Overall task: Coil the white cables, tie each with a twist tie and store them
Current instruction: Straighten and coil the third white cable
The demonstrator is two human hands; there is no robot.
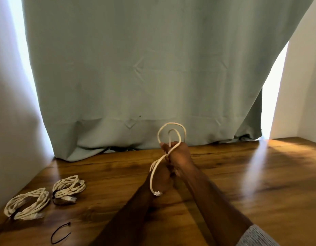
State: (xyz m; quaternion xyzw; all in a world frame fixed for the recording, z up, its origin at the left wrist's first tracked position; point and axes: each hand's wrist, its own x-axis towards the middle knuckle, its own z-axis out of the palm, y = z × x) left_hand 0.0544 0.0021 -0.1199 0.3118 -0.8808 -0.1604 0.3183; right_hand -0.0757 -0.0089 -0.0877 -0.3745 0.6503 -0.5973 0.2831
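Above the middle of the wooden table (242, 174) my right hand (178, 155) grips a white cable (171, 128) whose loops stand up over the fist. A strand hangs down to a clear plug (157, 193). My left hand (160, 176) sits just below and against the right one, holding the same cable; its fingers are mostly hidden. At the left lie two coiled white cables, one (69, 189) tied with a dark tie, the other (27, 204) nearer the edge, also tied. A loose black twist tie (60, 233) lies bent on the table in front of them.
A grey-green curtain (153, 77) hangs behind the table and bunches on its far edge. White walls close in on the left and right. Bright light falls on the right part of the tabletop.
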